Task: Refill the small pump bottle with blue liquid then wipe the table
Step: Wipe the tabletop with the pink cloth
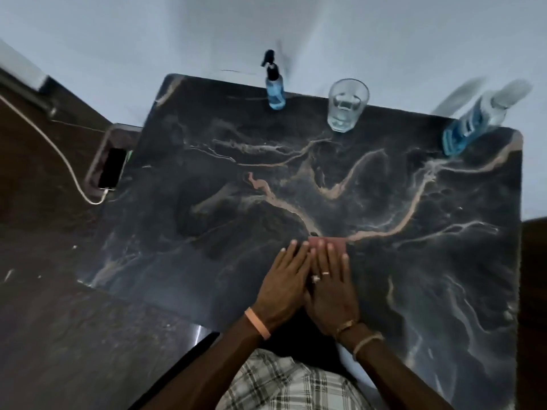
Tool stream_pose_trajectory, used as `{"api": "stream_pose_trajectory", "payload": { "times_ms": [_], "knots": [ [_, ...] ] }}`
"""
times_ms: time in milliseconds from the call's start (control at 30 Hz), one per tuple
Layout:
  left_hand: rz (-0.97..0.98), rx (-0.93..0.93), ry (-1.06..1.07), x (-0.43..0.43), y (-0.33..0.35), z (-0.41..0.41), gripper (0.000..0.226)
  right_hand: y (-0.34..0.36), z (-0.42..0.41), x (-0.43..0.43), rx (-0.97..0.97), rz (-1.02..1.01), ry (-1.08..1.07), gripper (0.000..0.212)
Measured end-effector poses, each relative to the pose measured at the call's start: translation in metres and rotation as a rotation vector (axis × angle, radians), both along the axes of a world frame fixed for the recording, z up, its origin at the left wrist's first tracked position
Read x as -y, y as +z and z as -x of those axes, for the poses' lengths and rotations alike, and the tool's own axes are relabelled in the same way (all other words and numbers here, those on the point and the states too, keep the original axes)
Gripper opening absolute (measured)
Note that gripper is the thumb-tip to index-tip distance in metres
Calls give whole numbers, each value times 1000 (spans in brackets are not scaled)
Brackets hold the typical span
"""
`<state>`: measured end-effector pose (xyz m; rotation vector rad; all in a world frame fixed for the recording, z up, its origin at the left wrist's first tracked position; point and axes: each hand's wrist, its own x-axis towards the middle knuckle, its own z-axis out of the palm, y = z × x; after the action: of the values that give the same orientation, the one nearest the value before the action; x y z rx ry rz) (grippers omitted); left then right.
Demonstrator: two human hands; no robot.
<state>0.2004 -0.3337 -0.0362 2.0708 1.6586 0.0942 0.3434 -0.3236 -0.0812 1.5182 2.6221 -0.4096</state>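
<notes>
The small pump bottle [274, 84], black-topped and full of blue liquid, stands upright at the far edge of the dark marble table [207, 161]. A large clear bottle [473, 119] with blue liquid in its lower part stands at the far right corner. My left hand [284, 282] and my right hand [331, 288] lie flat side by side near the front middle of the table, fingers extended. They press on a reddish cloth [337, 241] that shows only past the fingertips. The right hand wears rings.
A clear drinking glass [347, 105] stands between the two bottles at the far edge. A phone [112, 168] on a white cable [59, 149] lies on a low stand left of the table. A pale wall rises behind.
</notes>
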Motion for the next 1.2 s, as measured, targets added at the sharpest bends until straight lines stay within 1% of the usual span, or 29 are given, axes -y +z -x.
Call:
{"api": "stream_pose_trajectory", "payload": {
  "times_ms": [100,133,167,233,300,367,467,567,633,667,700,733,767,833,867,900,933,1000,1033,1100,1133,1200],
  "knots": [
    [-3,-46,201,12,-3,50,57,3,46,-37,-39,-15,317,83],
    [-15,-58,251,12,-5,64,54,6,59,-55,-12,-18,399,82],
    [-16,-72,292,12,-8,78,54,6,75,-72,13,-19,437,80],
    [20,-88,294,8,-12,95,55,6,107,-89,60,-7,346,80],
    [48,-49,263,3,-10,105,54,7,126,-73,83,37,218,79],
    [18,-10,284,-2,-8,120,54,5,133,-53,68,28,244,78],
    [-16,-12,382,-4,-5,154,48,3,152,-59,30,16,410,76],
    [-45,17,452,-17,-5,196,50,2,215,-85,-5,25,691,71],
    [-31,43,499,-31,-3,223,58,0,263,-106,10,-21,838,71],
    [-35,42,517,-39,-3,240,62,-2,285,-119,48,-60,862,71],
    [-53,26,532,-47,-4,256,63,-3,302,-132,106,-99,842,71],
    [-78,9,543,-56,-6,271,59,-5,313,-145,144,-131,770,70],
    [-86,-1,551,-65,-7,283,54,-8,318,-155,152,-126,642,68],
    [-79,-10,526,-82,-9,295,48,-8,315,-152,70,-65,293,68],
    [-86,-10,486,-86,-11,299,47,-6,310,-139,30,-33,178,69],
    [-100,-3,432,-90,-13,300,45,-5,302,-120,3,-8,136,71],
    [-112,-4,368,-92,-14,299,43,-5,293,-99,-11,2,168,72],
    [-129,-3,276,-95,-16,298,46,-7,281,-88,-6,3,362,71],
    [-129,17,267,-98,-17,299,47,-8,283,-104,-3,17,468,70],
    [-131,87,348,-112,-20,303,46,-8,300,-159,51,-2,608,68],
    [-136,109,417,-121,-20,306,47,-8,312,-191,76,-60,622,66],
    [-154,115,498,-143,-20,313,46,-8,334,-257,104,-100,500,66]
  ]
}}
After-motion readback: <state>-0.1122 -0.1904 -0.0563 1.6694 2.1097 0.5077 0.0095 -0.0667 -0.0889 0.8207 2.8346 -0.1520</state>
